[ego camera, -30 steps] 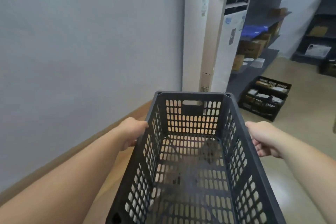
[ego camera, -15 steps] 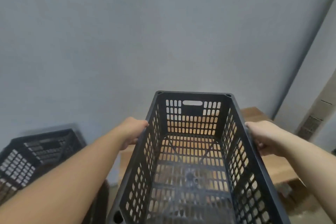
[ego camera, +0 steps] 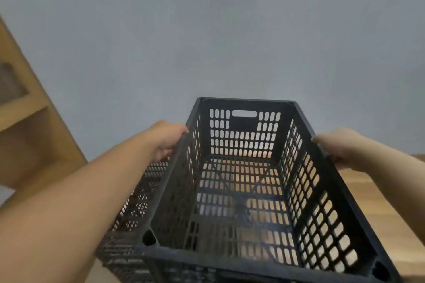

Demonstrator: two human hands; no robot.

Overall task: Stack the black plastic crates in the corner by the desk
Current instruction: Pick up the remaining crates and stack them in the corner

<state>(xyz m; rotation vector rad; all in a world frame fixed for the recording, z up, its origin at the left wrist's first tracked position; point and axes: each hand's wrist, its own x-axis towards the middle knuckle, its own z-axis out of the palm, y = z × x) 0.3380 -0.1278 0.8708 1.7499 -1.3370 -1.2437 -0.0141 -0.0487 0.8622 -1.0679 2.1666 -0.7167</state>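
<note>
A plain grey wall (ego camera: 207,30) fills most of what's in front of the person, with a wooden shelf unit (ego camera: 25,126) leaning into view along its left side and a wooden desk top (ego camera: 377,193) running off low on the right. Held up in front of the wall is a black plastic crate (ego camera: 241,190), open side up and empty, its slotted walls and floor letting the wood colour show through. A second crate (ego camera: 135,209) of the same kind sits lower, just beside and partly under the held one's left side, half hidden by the forearm. The left hand (ego camera: 165,140) grips the held crate's left rim near its far corner, fingers curled over the edge. The right hand (ego camera: 340,147) clasps the right rim the same way.
</note>
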